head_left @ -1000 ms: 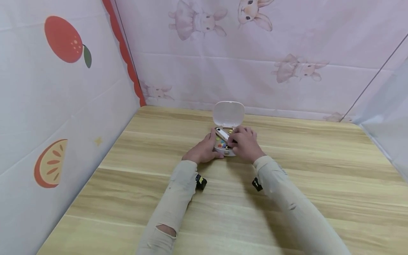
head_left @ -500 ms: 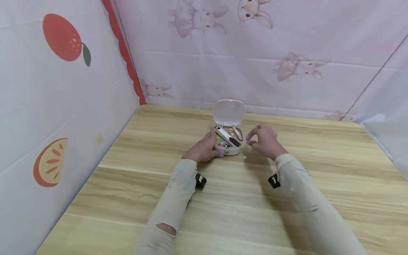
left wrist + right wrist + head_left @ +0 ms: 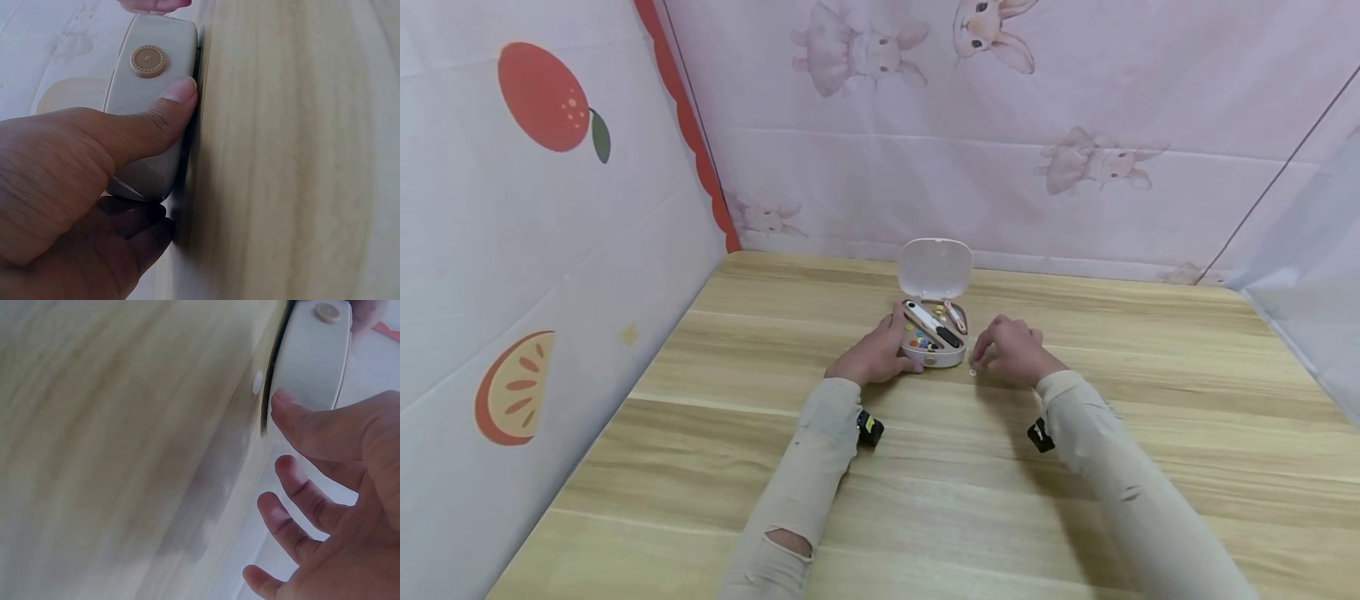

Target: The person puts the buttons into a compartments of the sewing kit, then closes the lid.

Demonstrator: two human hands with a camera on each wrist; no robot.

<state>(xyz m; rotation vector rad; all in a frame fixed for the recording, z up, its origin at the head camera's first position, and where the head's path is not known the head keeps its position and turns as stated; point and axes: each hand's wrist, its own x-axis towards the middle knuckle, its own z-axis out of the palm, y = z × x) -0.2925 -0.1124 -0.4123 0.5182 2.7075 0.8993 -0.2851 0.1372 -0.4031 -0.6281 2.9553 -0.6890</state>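
Observation:
A small white sewing box (image 3: 942, 358) stands on the table with its lid (image 3: 935, 268) raised; a brown button-shaped clasp (image 3: 148, 60) marks its front. My left hand (image 3: 874, 352) grips the box's left side, thumb across the front and fingers round the end. Inside lie a long white tool with a black end (image 3: 929, 322), several coloured buttons (image 3: 921, 340) and a slim pink-and-white piece (image 3: 955, 317). Just right of the box, my right hand (image 3: 1013, 353) is low over the table, fingers loosely bent and apart. A small white button (image 3: 973, 372) lies by its fingertips.
The wood-grain table (image 3: 925, 500) extends toward me and to both sides. Behind it hangs a pink rabbit-print cloth (image 3: 880, 167), and on the left a white cloth wall with fruit prints (image 3: 445, 250). A black wrist camera (image 3: 870, 429) sits on the left sleeve.
My right hand has left the box's inside, moved right, then dropped toward the table beside the small white button, which now shows on the table. The left hand stays on the box.

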